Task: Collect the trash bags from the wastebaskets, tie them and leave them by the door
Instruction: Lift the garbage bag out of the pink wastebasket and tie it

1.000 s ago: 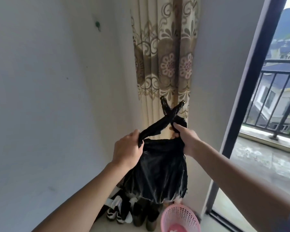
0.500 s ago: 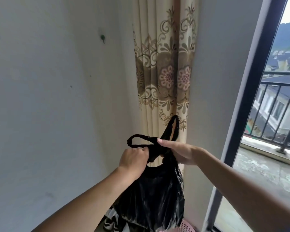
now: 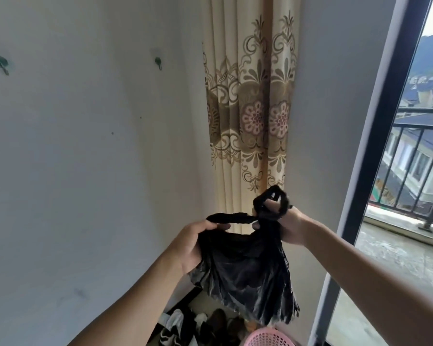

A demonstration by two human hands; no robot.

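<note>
My left hand squeezes one handle of the black trash bag; my right hand has the other handle looped around its fingers, maybe twice; the pink basket sits below.

Two bare forearms reach in from the bottom edge, with no sleeves, watch, bracelet or rings on what shows of them. The left hand is gloveless, its knuckles and thumb plain. The right hand is gloveless too, with short, unpainted nails on its fingers. Both wrists are slim and unmarked. Nothing worn shows anywhere on either arm.
</note>
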